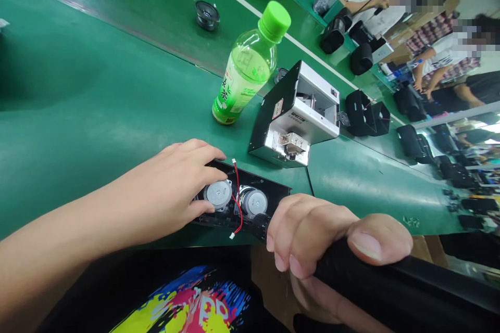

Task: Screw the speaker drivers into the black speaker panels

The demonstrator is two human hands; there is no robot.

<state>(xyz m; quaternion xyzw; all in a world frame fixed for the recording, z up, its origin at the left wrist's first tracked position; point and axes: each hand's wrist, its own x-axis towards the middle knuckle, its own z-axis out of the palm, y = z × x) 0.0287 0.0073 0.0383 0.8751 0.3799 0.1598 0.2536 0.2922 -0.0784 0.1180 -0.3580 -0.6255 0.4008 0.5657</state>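
A black panel (273, 187) carrying two round silver speakers, the left one (217, 193) and the right one (254, 202), lies on the green table near its front edge. Red wires (237, 192) with white plugs cross between the speakers. My left hand (187, 182) grips the panel's left end, thumb and fingers around the left speaker. In my right hand (316, 229) is a black power screwdriver (351, 281), fingers wrapped round it. Its dark tip end (258, 225) reaches the panel's front edge by the right speaker; the contact point is hidden.
Behind the panel stand a silver and black machine (297, 114) and a green-capped bottle (246, 67). A loose speaker (207, 14) lies farther back. Black housings (367, 114) line the table at right, where other people sit. Small screws (411, 221) lie at right.
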